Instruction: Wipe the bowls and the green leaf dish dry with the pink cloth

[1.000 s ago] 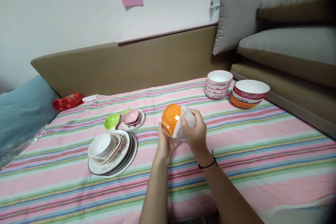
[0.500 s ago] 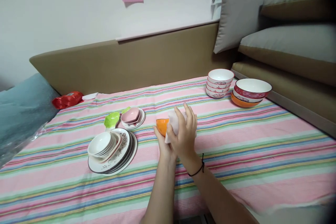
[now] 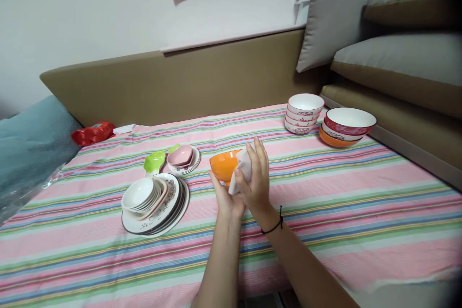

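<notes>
My left hand (image 3: pixel 224 198) holds an orange bowl (image 3: pixel 223 165) from below, rim turned upward, above the striped cloth. A white cloth (image 3: pixel 241 173) is pressed against the bowl's near right side by my right hand (image 3: pixel 257 179), fingers stretched along it. A black band sits on my right wrist. Most of the bowl's right half is hidden behind the cloth and hand.
Left of the hands is a stack of plates with small white dishes (image 3: pixel 153 198), a pink dish on saucers (image 3: pixel 182 158) and a green leaf dish (image 3: pixel 154 162). At the back right stand stacked bowls (image 3: pixel 303 113) and wider red and orange bowls (image 3: pixel 346 126). Grey cushions (image 3: pixel 393 57) line the right.
The orange bowl has turned from bottom-up and tilted to rim-up. My right hand with the cloth moved from the bowl's outside to its near right side.
</notes>
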The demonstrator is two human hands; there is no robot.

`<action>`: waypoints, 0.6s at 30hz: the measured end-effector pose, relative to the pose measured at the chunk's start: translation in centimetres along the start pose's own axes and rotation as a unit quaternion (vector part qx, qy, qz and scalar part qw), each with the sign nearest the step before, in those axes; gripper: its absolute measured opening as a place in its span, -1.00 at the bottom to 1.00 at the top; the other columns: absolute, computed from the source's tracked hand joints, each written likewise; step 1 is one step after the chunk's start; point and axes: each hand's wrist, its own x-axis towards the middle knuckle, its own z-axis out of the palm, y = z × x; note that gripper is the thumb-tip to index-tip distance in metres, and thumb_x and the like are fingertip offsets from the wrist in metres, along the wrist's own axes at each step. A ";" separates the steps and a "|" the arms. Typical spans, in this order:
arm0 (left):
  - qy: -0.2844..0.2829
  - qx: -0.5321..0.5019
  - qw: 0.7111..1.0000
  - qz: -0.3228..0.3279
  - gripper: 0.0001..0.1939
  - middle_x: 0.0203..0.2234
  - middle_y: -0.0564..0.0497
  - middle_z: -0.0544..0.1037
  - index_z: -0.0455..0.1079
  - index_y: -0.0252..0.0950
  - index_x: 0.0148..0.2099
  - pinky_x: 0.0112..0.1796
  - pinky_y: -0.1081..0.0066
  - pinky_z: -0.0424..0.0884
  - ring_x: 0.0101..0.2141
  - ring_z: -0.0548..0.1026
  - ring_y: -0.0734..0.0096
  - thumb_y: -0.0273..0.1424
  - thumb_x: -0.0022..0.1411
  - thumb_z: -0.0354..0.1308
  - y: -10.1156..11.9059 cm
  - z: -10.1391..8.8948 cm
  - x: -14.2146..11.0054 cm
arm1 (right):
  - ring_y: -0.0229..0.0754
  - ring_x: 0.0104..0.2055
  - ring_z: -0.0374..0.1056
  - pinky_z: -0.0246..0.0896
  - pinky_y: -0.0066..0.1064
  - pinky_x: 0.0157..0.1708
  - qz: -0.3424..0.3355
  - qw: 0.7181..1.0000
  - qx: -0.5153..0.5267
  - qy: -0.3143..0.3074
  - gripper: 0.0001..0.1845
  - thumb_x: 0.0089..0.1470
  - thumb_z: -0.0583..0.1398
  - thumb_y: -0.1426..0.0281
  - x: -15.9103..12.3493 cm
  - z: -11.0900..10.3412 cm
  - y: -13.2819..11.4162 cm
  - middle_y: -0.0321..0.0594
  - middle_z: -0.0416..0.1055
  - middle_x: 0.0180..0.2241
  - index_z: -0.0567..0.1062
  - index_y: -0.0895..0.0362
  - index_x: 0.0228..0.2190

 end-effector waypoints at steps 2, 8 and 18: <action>-0.017 0.016 1.000 0.011 -0.31 -0.16 -0.17 0.59 0.40 -0.36 0.10 -0.12 0.34 0.47 -0.12 0.54 0.19 0.09 0.25 -0.12 0.5 -0.1 0.0 | 0.03 0.36 -0.12 -0.14 0.12 0.26 0.060 0.996 0.060 0.023 -0.40 0.18 0.04 0.27 0.0 0.1 -0.2 -0.09 -0.07 0.33 0.11 0.02 0.23; -0.100 0.087 0.991 0.029 -0.43 -0.17 -0.16 0.58 0.37 -0.33 0.08 -0.23 0.30 0.48 -0.24 0.56 0.24 0.00 0.27 -0.06 2.2 -0.1 -0.5 | -0.12 0.31 0.01 -0.13 -0.08 0.29 0.244 0.928 0.274 0.067 -0.47 0.26 -0.06 0.23 1.0 -1.2 1.1 -0.12 0.09 0.27 0.16 0.08 0.21; -0.031 0.138 0.967 0.213 -0.50 -0.06 -0.05 0.52 0.29 -0.19 0.14 -0.08 0.37 0.39 -0.06 0.49 0.28 -0.23 0.15 0.16 0.7 -0.5 0.4 | -0.11 0.15 0.26 0.16 -0.16 0.14 0.364 0.853 0.368 0.067 -0.44 0.24 -0.07 0.11 0.3 -0.2 0.1 -0.15 0.34 0.10 0.21 0.06 0.19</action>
